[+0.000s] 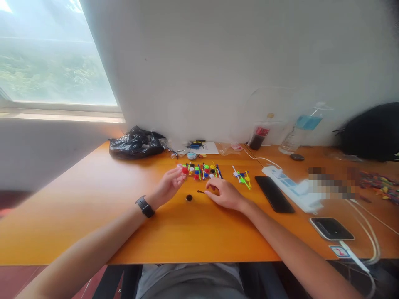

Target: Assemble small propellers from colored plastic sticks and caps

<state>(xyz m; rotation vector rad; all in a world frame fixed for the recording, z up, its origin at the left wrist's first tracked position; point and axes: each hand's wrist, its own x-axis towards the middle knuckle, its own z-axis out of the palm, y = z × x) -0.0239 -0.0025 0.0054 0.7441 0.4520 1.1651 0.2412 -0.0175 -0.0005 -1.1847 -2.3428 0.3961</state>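
My left hand (170, 185), with a dark watch on its wrist, has its fingertips closed round a small red round piece (185, 170). My right hand (225, 193) pinches a thin dark stick (200, 191) between thumb and finger, just above the table. Between the two hands a small black round piece (189, 197) lies on the wood. Beyond them sit rows of coloured round pieces and thin sticks, among them a green cap (212, 167) and a dark blue stick (218, 171). Part of these rows is hidden behind my hands.
On the right are a cluster of assembled coloured pieces (241, 176), a black phone (273, 194), a white power strip (288, 185) and a charging device (332, 229) with cables. A black plastic bag (135, 144), a cola bottle (260, 135) and a water bottle (291, 139) stand along the wall.
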